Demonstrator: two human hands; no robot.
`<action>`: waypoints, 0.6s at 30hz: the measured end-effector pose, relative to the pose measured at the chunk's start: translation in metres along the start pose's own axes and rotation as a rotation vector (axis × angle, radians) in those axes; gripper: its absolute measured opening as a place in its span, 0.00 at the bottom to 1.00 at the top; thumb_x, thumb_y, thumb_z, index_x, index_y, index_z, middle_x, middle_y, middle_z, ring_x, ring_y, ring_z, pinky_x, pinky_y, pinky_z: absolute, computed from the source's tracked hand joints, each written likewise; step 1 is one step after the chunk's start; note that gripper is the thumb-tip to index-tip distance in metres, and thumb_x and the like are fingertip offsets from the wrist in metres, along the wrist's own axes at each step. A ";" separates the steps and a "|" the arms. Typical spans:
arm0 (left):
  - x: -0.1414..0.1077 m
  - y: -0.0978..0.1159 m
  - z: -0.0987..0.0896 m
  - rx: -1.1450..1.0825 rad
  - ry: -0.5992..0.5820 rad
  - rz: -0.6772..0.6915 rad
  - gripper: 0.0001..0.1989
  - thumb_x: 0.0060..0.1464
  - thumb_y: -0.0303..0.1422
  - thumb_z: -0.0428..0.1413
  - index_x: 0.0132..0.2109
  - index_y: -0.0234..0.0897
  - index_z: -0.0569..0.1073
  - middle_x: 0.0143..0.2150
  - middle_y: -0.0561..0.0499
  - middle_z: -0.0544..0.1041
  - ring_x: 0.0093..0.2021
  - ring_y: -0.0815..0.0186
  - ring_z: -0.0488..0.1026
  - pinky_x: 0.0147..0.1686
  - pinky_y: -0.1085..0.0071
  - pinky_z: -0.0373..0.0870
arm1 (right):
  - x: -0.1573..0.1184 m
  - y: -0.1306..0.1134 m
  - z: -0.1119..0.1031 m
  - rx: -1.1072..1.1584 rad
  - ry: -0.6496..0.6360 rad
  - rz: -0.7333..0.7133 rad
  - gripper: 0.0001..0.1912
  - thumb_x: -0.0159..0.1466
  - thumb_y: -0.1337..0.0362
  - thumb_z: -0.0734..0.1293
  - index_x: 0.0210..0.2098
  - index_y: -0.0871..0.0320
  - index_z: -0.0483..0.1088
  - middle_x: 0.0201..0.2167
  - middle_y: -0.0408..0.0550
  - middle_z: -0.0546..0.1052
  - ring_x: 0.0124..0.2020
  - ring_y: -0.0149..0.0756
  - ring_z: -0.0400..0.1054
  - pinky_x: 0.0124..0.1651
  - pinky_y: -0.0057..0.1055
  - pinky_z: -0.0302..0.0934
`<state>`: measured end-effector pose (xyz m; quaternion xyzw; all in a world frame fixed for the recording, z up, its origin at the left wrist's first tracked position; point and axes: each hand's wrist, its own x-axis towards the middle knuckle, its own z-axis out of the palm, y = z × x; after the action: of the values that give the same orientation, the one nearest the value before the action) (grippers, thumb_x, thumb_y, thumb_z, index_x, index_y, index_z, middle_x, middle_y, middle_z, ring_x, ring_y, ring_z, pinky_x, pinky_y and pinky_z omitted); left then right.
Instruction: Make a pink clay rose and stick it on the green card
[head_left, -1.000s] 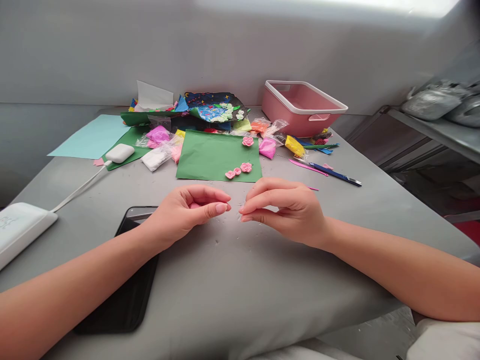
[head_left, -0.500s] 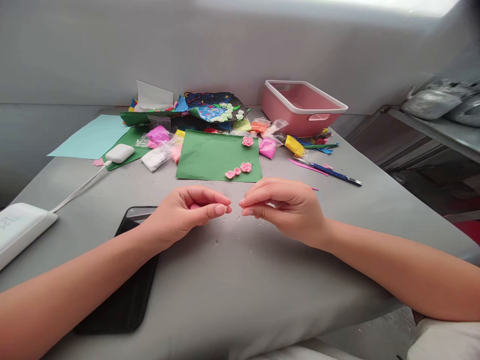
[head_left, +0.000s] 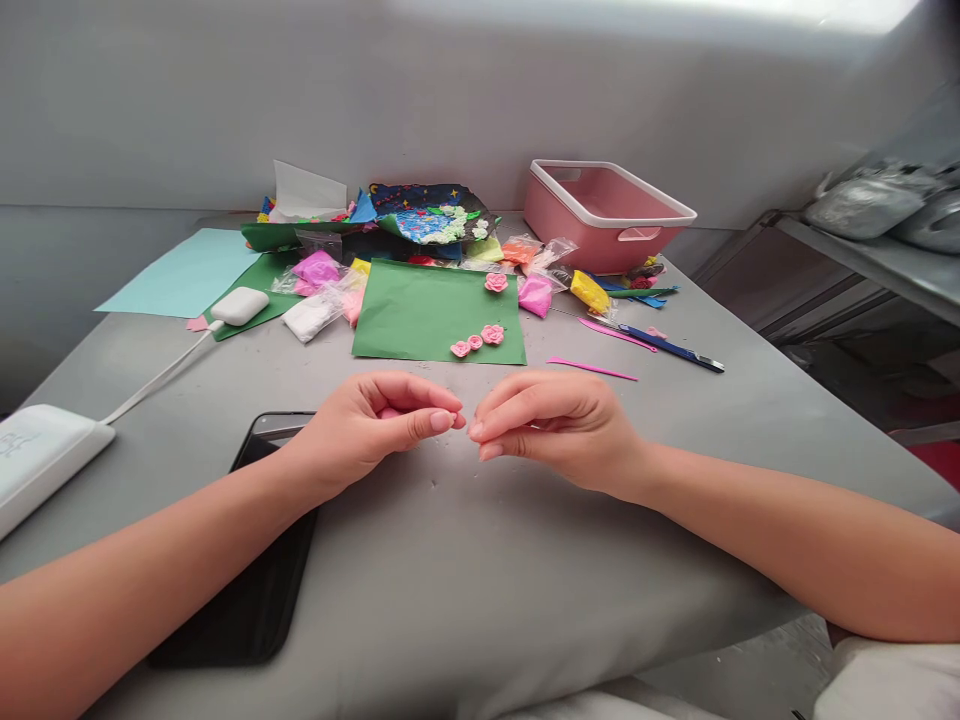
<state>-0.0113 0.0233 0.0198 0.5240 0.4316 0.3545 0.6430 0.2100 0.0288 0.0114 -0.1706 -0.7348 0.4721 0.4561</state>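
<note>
My left hand is closed, with a bit of pink clay showing inside its curled fingers. Close to its fingertips, my right hand has thumb and fingers drawn together; whatever is between them, if anything, is too small to make out. Just beyond both hands lies a green paper sheet. Pink clay roses sit on it: one rose near the upper right corner, and a short row with a larger rose along the lower right. A pink modelling tool rests past my right hand.
Bagged clay, including purple clay and yellow clay, lies behind. A pink basket stands at the back right, a blue cutter knife before it. At left are a black phone and a white power bank.
My right hand has dipped slightly and moved a little left toward my left fingertips, uncovering the pink modelling tool behind it. My left hand stays nearly still.
</note>
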 end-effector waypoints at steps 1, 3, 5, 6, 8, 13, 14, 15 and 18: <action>0.000 0.000 0.000 -0.002 -0.002 0.003 0.09 0.44 0.39 0.71 0.32 0.42 0.85 0.27 0.53 0.80 0.24 0.77 0.62 0.23 0.80 0.58 | 0.000 0.000 0.000 -0.007 0.015 0.005 0.09 0.57 0.76 0.75 0.36 0.57 0.82 0.30 0.46 0.81 0.31 0.28 0.74 0.32 0.24 0.71; 0.000 0.000 0.000 0.000 -0.008 0.007 0.08 0.44 0.38 0.71 0.32 0.42 0.84 0.25 0.54 0.79 0.23 0.77 0.61 0.22 0.80 0.57 | -0.001 0.000 0.001 -0.018 0.041 0.018 0.11 0.57 0.75 0.75 0.38 0.57 0.81 0.29 0.45 0.81 0.30 0.28 0.73 0.30 0.23 0.70; 0.000 0.000 0.000 0.005 -0.012 0.007 0.08 0.45 0.38 0.71 0.32 0.42 0.84 0.24 0.54 0.78 0.22 0.77 0.60 0.22 0.80 0.56 | -0.001 0.000 0.002 -0.036 0.055 0.027 0.11 0.57 0.74 0.75 0.39 0.57 0.81 0.29 0.45 0.81 0.30 0.29 0.73 0.29 0.24 0.69; 0.000 0.001 0.000 0.007 -0.013 0.006 0.08 0.45 0.38 0.71 0.32 0.42 0.85 0.24 0.54 0.78 0.23 0.77 0.60 0.22 0.80 0.56 | 0.000 0.000 0.002 -0.052 0.059 0.030 0.10 0.57 0.74 0.75 0.38 0.57 0.81 0.28 0.45 0.81 0.30 0.29 0.73 0.29 0.23 0.69; 0.000 0.001 0.000 0.011 -0.007 0.006 0.07 0.45 0.38 0.71 0.32 0.42 0.85 0.25 0.54 0.79 0.23 0.77 0.60 0.22 0.80 0.56 | 0.001 -0.002 0.002 -0.079 0.070 0.053 0.07 0.58 0.73 0.74 0.35 0.58 0.81 0.28 0.46 0.81 0.29 0.28 0.72 0.29 0.23 0.68; 0.000 0.000 0.000 -0.004 0.005 -0.001 0.09 0.44 0.39 0.71 0.33 0.41 0.84 0.28 0.52 0.81 0.23 0.77 0.61 0.22 0.79 0.57 | 0.002 -0.006 0.003 0.033 0.134 0.219 0.02 0.61 0.69 0.72 0.31 0.59 0.78 0.26 0.44 0.80 0.21 0.22 0.67 0.21 0.19 0.62; 0.000 0.000 0.000 -0.007 0.009 -0.005 0.10 0.44 0.39 0.71 0.33 0.41 0.84 0.29 0.52 0.81 0.23 0.77 0.61 0.23 0.79 0.57 | 0.001 -0.006 0.003 0.054 0.155 0.252 0.02 0.60 0.68 0.73 0.30 0.59 0.77 0.24 0.43 0.79 0.20 0.22 0.67 0.19 0.18 0.61; 0.000 0.000 0.001 -0.009 0.010 -0.008 0.10 0.43 0.40 0.72 0.33 0.42 0.84 0.29 0.52 0.81 0.23 0.76 0.61 0.23 0.79 0.57 | 0.001 -0.005 0.003 0.068 0.172 0.277 0.04 0.59 0.68 0.74 0.29 0.59 0.76 0.23 0.42 0.79 0.20 0.23 0.68 0.19 0.18 0.62; 0.001 -0.002 0.001 -0.012 0.009 -0.008 0.11 0.43 0.40 0.72 0.34 0.42 0.84 0.29 0.52 0.81 0.24 0.76 0.62 0.23 0.79 0.57 | -0.001 -0.004 0.003 0.101 0.173 0.285 0.04 0.57 0.68 0.75 0.32 0.59 0.77 0.26 0.43 0.81 0.27 0.30 0.77 0.23 0.21 0.70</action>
<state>-0.0101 0.0239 0.0178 0.5167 0.4345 0.3568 0.6458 0.2087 0.0243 0.0138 -0.2898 -0.6366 0.5519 0.4540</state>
